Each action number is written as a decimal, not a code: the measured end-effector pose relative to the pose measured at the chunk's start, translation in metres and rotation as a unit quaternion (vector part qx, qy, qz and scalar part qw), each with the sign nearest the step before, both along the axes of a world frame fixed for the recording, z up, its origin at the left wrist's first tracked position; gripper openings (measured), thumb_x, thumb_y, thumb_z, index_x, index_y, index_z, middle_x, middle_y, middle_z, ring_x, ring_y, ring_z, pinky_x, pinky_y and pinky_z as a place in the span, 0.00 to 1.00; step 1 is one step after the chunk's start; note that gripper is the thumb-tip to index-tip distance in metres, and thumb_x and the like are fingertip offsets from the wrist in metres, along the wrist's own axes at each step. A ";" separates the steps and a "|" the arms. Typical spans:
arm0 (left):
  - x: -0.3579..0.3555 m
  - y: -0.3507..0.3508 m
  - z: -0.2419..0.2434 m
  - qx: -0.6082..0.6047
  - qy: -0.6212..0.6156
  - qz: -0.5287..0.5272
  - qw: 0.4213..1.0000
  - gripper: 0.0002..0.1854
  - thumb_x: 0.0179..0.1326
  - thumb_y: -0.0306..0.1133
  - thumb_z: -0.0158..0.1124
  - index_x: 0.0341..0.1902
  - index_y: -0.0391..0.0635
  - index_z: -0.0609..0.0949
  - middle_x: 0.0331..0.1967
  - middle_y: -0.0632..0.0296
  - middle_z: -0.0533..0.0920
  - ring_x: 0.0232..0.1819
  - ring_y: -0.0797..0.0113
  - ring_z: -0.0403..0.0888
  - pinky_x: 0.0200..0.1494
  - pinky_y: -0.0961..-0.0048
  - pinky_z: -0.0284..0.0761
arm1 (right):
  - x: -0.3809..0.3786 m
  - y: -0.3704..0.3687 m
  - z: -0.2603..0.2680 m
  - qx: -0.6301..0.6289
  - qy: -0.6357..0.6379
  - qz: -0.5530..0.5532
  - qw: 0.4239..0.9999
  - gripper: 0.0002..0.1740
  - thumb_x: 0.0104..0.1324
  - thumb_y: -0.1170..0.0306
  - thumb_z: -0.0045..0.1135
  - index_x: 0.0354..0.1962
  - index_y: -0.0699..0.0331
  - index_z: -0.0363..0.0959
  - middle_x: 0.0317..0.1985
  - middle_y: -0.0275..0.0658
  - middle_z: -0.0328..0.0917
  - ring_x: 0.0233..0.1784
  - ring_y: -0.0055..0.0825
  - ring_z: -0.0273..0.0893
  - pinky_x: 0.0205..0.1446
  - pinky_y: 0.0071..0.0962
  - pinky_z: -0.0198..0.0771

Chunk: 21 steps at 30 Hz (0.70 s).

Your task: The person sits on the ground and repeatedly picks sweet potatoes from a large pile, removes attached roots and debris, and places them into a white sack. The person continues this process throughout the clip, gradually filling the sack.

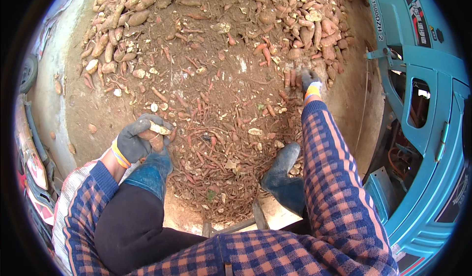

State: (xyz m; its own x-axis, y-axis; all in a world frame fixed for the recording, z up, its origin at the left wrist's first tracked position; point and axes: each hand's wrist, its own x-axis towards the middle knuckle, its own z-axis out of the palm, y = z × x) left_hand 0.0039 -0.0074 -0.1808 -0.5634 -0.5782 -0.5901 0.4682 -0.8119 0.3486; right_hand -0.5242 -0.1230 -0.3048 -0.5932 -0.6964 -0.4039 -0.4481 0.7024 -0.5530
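Observation:
My left hand (133, 140), in a grey-coated glove, is above my left boot. It grips several sweet potato pieces (155, 141), one showing a pale broken face. My right hand (310, 78), gloved the same way, reaches forward to the soil at the right. Beside its fingertips lie small sweet potatoes (290, 78). The fingers are bunched and blurred, so any hold there is hidden. Between my boots spreads a heap of thin reddish roots and broken bits (210, 161).
Larger sweet potatoes are piled at the far left (129, 14) and far right (320, 25). A turquoise vehicle (435, 65) stands along the right side. Wooden legs of a stool (260, 216) show below me. A white sack (68, 198) lies at my left.

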 end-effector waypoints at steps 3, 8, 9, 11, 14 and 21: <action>0.000 -0.002 0.001 0.013 0.014 -0.009 1.000 0.19 0.65 0.43 0.60 0.50 0.40 0.78 0.52 0.43 0.79 0.48 0.47 0.80 0.52 0.55 0.78 | 0.025 -0.012 0.003 0.225 0.183 0.207 0.934 0.45 0.53 0.47 0.72 0.66 0.54 0.69 0.74 0.48 0.58 0.68 0.48 0.68 0.68 0.41 0.70; -0.002 -0.003 0.003 0.014 -0.051 -0.011 0.999 0.21 0.64 0.45 0.61 0.50 0.40 0.78 0.51 0.44 0.79 0.47 0.48 0.81 0.49 0.57 0.79 | 0.065 0.018 0.014 0.139 0.192 0.152 0.959 0.34 0.50 0.53 0.74 0.55 0.51 0.78 0.73 0.45 0.52 0.68 0.52 0.65 0.66 0.45 0.71; -0.003 -0.002 0.003 0.027 -0.042 -0.002 0.999 0.21 0.64 0.45 0.60 0.50 0.40 0.78 0.51 0.44 0.79 0.47 0.48 0.81 0.49 0.57 0.79 | 0.067 0.027 0.013 0.101 0.183 0.151 0.966 0.30 0.50 0.54 0.74 0.51 0.53 0.81 0.72 0.46 0.53 0.66 0.52 0.67 0.66 0.44 0.72; -0.005 -0.002 0.004 0.048 -0.029 0.001 0.998 0.20 0.64 0.45 0.60 0.50 0.39 0.78 0.51 0.44 0.79 0.46 0.48 0.81 0.48 0.57 0.80 | 0.062 0.047 0.008 0.060 0.170 0.198 0.963 0.25 0.47 0.60 0.72 0.45 0.57 0.82 0.65 0.48 0.58 0.57 0.49 0.73 0.62 0.39 0.74; -0.006 -0.001 0.006 0.016 -0.055 0.021 0.998 0.23 0.64 0.45 0.60 0.52 0.37 0.78 0.50 0.44 0.80 0.46 0.48 0.82 0.45 0.57 0.82 | 0.054 0.068 0.001 0.028 0.117 0.159 0.980 0.25 0.44 0.65 0.77 0.41 0.64 0.79 0.58 0.49 0.62 0.49 0.39 0.73 0.55 0.33 0.75; -0.002 0.002 0.008 0.025 -0.069 0.030 0.997 0.29 0.64 0.47 0.60 0.56 0.32 0.76 0.48 0.45 0.81 0.44 0.49 0.82 0.42 0.59 0.82 | 0.074 0.077 0.028 0.164 0.212 0.213 0.940 0.34 0.49 0.51 0.70 0.53 0.54 0.78 0.68 0.48 0.58 0.64 0.52 0.68 0.65 0.42 0.71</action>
